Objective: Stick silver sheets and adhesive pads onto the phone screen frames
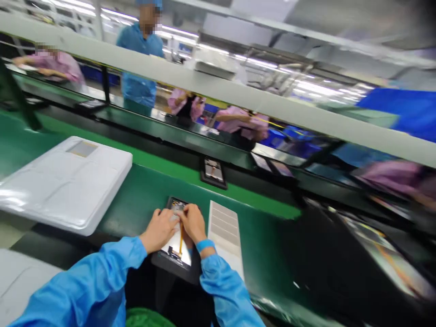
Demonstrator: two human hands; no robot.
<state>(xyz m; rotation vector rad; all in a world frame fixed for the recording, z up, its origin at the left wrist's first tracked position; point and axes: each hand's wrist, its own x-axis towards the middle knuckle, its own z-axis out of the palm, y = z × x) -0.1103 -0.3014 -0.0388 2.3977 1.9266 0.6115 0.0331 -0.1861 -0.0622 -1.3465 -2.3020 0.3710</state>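
An open electronic device (174,260) in a black frame lies at the front edge of the green bench. An orange ribbon cable (181,240) runs along its silvery interior. My left hand (162,228) rests over the device's upper left part, fingers bent inward. From the right, my right hand (193,222) reaches over the upper part, its fingers pressed together near the cable's top end. The fingertips of both hands nearly meet; whatever they pinch is too small to make out. A white sheet with pale strips (224,222) lies right of my right hand.
White plastic-wrapped trays (64,186) stand at the left. Another device (213,172) sits on the dark conveyor beyond the bench (146,190). A blurred black object (316,263) covers the right side. Several people in pink and blue clothing are across the line.
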